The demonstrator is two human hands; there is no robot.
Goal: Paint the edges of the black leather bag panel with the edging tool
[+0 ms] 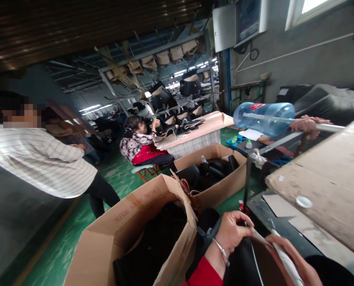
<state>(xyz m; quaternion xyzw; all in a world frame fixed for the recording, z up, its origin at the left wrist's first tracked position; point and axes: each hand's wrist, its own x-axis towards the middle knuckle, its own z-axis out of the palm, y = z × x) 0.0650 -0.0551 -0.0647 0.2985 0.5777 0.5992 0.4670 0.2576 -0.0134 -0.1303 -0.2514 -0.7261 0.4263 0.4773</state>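
Observation:
My left hand (232, 230), with a silver bangle and red sleeve, pinches the pale edge of a dark, leather-like piece (245, 258) between thumb and fingers. The piece hangs down over my lap, with a thin white line along it. On the right, my right hand (303, 264) is closed round a white pen-shaped tool (285, 258) with a thin tip pointing up. That tip is near the brownish inner side of the piece; whether they touch I cannot tell. The lower part of my right hand runs out of the picture.
An open cardboard box (138, 206) with dark pieces stands to my left, another box (224, 190) behind it. On the right are a cardboard-topped surface (328, 171), a white cap (304, 202) and a blue water bottle (263, 118). One person (43, 159) stands left; another (141, 143) sits working.

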